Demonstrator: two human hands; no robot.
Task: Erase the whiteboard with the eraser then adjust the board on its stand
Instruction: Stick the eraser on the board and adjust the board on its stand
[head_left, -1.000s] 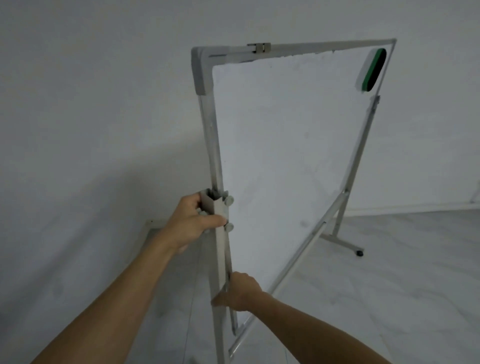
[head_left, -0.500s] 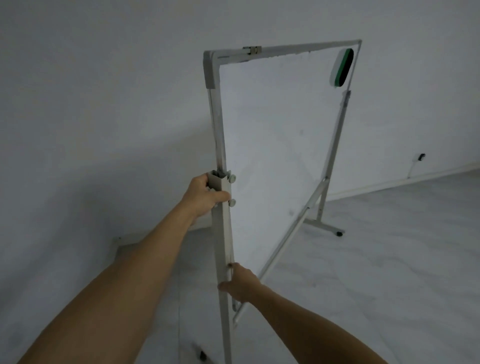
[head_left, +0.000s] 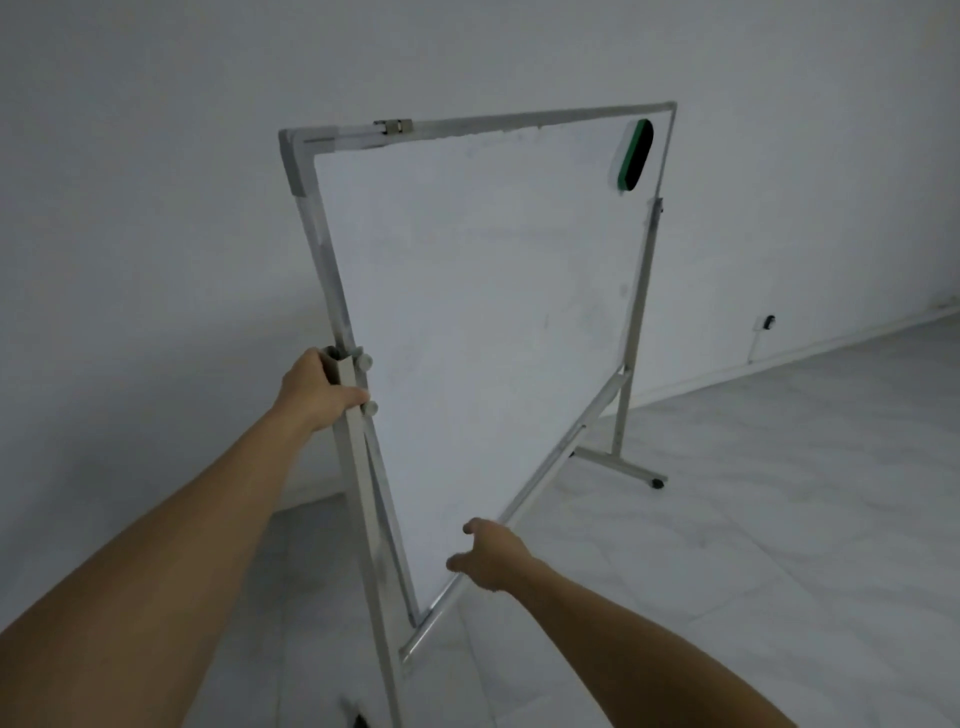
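The whiteboard (head_left: 483, 322) hangs tilted in its grey metal stand (head_left: 363, 499), its surface wiped white with faint smudges. A green and black eraser (head_left: 632, 155) sticks to the board's top right corner. My left hand (head_left: 317, 387) grips the top of the stand's near post, beside two round knobs. My right hand (head_left: 485, 558) is at the board's lower edge with thumb and fingers spread loosely; it touches or hovers just off the bottom rail.
A white wall runs behind the board. The floor is pale marble tile. The stand's far foot with a castor (head_left: 655, 482) rests on the floor at right. A wall socket (head_left: 768, 322) sits low on the right wall.
My right hand has left the near post and moved right to the board's bottom edge. The board's lower end has swung outward, more tilted. My left hand keeps its grip on the post.
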